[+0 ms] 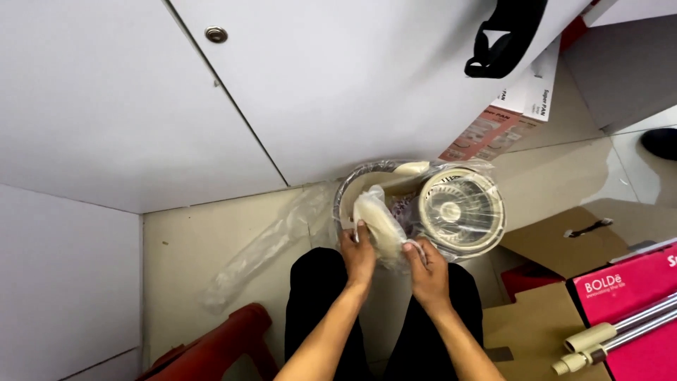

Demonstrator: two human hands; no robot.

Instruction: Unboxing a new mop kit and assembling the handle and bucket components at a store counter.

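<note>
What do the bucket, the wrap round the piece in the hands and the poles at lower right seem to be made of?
Bucket: looks like cream moulded plastic, smooth with a slotted round basket.
Wrap, held by left hand and right hand: thin clear plastic film, crinkled and glossy.
Poles: probably polished metal tubes, silvery with bright highlights, and cream ends that look plastic.

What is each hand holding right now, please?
Left hand: closed on the plastic-wrapped cream part.
Right hand: closed on the same part's plastic wrap.
</note>
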